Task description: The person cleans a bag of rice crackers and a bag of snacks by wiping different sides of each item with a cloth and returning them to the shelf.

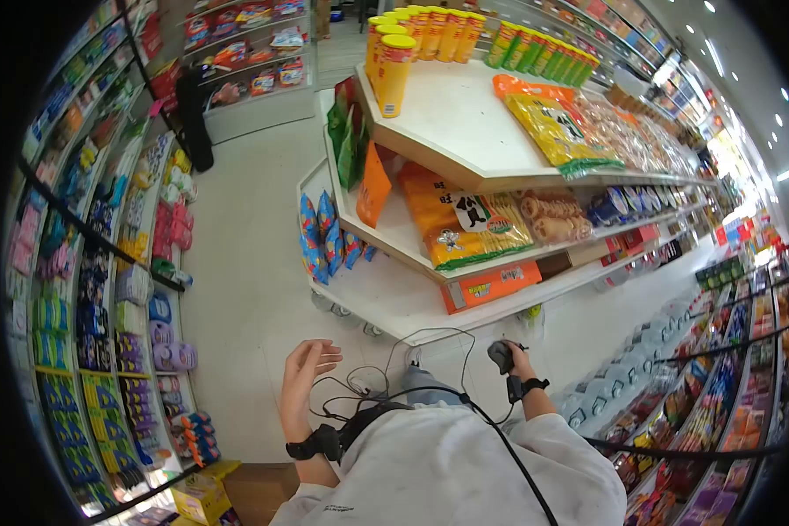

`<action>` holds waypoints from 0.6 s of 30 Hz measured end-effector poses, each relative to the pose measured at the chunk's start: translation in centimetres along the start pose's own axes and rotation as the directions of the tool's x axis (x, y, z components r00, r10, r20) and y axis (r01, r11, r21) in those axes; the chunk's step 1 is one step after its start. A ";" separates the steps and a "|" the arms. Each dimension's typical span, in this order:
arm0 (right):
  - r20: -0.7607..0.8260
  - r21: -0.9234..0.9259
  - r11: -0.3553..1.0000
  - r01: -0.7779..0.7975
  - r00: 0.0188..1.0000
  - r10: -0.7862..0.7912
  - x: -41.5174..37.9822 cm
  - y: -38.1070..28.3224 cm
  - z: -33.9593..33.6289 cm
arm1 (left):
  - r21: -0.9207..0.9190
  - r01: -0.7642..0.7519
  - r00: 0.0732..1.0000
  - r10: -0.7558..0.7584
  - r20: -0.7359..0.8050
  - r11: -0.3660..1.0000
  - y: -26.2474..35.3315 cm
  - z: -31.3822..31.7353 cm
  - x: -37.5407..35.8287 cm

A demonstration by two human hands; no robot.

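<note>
My left hand (309, 364) is raised in front of my body at the lower middle, its fingers stretched out and nothing in it. A black strap device (316, 444) sits on that wrist. My right hand (522, 361) is closed around a small dark grey object (501, 356) whose kind I cannot tell. Another black band (535, 384) circles the right wrist. Thin black cables (425, 331) loop between the two hands. Ahead stands a white tiered shelf (451, 140), its lowest corner nearest to my hands.
Yellow canisters (395, 77) and green canisters (535, 54) stand on the top tier, beside a yellow snack bag (557, 127). Below are a large orange snack bag (466, 219), blue packets (324, 237) and an orange box (491, 287). Stocked shelves (105, 289) line the left; water bottles (622, 368) stand right.
</note>
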State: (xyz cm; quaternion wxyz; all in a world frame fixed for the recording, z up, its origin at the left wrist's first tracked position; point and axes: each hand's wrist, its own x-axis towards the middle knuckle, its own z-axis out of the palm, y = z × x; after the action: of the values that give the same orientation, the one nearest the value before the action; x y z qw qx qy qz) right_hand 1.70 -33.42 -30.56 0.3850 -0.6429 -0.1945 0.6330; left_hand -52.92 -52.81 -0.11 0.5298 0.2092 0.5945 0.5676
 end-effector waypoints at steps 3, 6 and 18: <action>-0.226 0.045 0.992 -0.116 0.966 0.124 -4.0 2.1 -6.6 | -0.039 0.050 0.998 -0.048 0.042 0.998 -1.4 -1.1 1.6; -0.337 0.142 0.989 -0.036 0.938 0.082 -7.3 3.6 -11.0 | -0.011 0.061 0.996 -0.062 -0.064 0.998 -3.0 -1.5 3.0; -0.319 0.378 0.923 -0.071 0.926 0.201 -7.9 8.9 -16.4 | -0.006 0.050 0.998 -0.050 -0.025 0.999 -5.2 6.6 5.5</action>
State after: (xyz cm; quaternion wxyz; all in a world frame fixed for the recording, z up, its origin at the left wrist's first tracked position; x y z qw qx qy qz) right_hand 14.40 -48.91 -33.56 0.4788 -0.6762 0.0423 0.5583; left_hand -47.32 -46.52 -5.57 0.5368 0.1856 0.6048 0.5583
